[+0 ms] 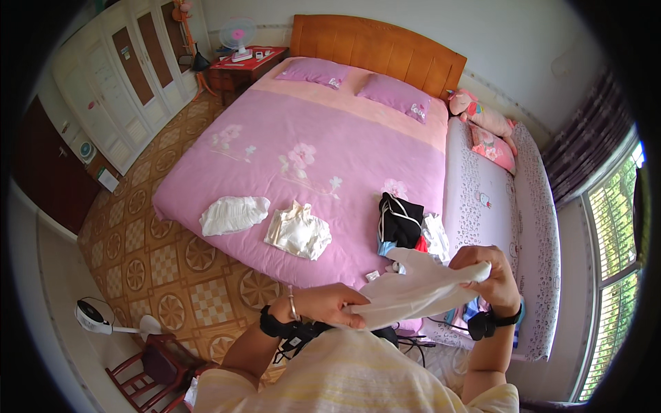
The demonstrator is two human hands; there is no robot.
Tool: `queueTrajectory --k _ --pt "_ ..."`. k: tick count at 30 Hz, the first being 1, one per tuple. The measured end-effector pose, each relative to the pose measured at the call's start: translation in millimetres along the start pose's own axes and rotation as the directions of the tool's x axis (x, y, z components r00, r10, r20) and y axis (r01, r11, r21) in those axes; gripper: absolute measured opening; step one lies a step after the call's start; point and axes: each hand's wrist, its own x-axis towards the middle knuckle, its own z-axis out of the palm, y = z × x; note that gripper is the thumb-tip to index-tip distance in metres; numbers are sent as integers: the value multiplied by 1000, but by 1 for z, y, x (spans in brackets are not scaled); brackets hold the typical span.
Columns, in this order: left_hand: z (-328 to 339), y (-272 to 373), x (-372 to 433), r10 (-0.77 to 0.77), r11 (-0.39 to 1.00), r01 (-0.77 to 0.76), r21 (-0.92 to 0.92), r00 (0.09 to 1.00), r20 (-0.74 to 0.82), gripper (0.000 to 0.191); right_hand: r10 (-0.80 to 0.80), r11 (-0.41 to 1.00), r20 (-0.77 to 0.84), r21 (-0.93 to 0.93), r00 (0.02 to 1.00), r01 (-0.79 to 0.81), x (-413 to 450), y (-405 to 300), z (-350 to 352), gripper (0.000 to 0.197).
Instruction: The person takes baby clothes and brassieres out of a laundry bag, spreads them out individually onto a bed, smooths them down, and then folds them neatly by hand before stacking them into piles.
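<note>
A thin white cloth garment (pixel 413 289) is stretched between both hands in front of my body, above the foot of the bed. My left hand (pixel 330 307) pinches its lower left edge between thumb and fingers. At its right end, my right hand (pixel 488 271) grips a bunched corner. Just beyond the cloth lies a pile with a black garment with white piping (pixel 400 219) and a white garment (pixel 435 237). Farther left on the bed are a folded cream garment (pixel 298 231) and a gathered white garment (pixel 235 215).
The bed has a pink-purple quilt (pixel 330 139) and a wooden headboard (pixel 377 51). A narrow side bed (pixel 465 191) adjoins it on the right, with more clothes (pixel 471 312) near its foot. Behind me to the left are a dark red wooden chair (pixel 155 366) and a white standing fan (pixel 95 317).
</note>
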Motion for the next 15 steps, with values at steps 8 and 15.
queueTrajectory --k 8,15 --pt "24 -172 58 -137 927 197 319 970 -200 36 117 973 -672 -68 731 -218 -11 6 -10 11" --pt "70 -162 115 -473 781 288 554 852 224 61 13 995 -882 -35 471 -94 -23 26 -30 17"
